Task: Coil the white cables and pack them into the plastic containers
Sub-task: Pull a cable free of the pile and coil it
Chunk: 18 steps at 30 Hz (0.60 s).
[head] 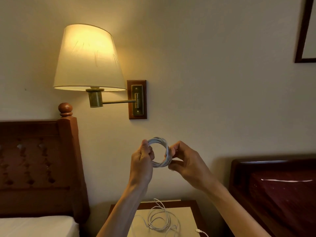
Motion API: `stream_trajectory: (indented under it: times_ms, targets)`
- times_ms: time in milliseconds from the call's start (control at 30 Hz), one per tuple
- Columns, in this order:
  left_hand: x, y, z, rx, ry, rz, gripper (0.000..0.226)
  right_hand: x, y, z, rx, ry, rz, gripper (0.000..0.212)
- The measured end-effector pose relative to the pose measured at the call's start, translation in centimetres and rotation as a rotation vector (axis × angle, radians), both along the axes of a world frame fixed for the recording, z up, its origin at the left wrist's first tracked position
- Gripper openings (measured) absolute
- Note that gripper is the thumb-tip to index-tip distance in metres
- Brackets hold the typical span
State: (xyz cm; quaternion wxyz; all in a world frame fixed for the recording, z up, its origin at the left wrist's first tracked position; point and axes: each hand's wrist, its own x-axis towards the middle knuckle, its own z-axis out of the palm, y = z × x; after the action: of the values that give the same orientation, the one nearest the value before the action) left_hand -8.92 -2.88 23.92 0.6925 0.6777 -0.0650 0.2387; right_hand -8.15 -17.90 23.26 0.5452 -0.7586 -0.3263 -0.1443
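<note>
A white cable wound into a small round coil point(160, 140) is held up in front of the wall, between both hands. My left hand point(142, 161) grips the coil's left side with curled fingers. My right hand point(184, 161) pinches its right side between thumb and fingers. Below, a second white cable point(159, 218) lies in loose loops on the nightstand point(186, 219), and a white connector end point(199, 230) lies near the stand's right edge. No plastic container is in view.
A lit wall lamp point(89, 57) on a brass arm hangs above left. A wooden headboard point(39, 159) and white bedding point(37, 224) are at the left. A dark glossy wooden piece point(277, 189) stands at the right. A picture frame point(304, 31) hangs top right.
</note>
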Motion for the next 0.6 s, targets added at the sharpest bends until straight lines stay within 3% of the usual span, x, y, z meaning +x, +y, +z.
stream_trajectory:
  times_ms: [267,400,600]
  targets:
    - [-0.4,0.3,0.3,-0.104,0.007,-0.058,0.048,-0.3,-1.2,-2.0,0.106,0.144,-0.084,0.023]
    - [-0.2,-0.1,-0.3,-0.118,0.027,-0.043,0.047,-0.8,-0.7,-1.5,0.122,0.157,-0.03,0.036]
    - [0.3,0.3,-1.8,-0.136,0.092,-0.148,0.04,-0.9,2.0,-1.4,0.197,0.08,-0.177,0.015]
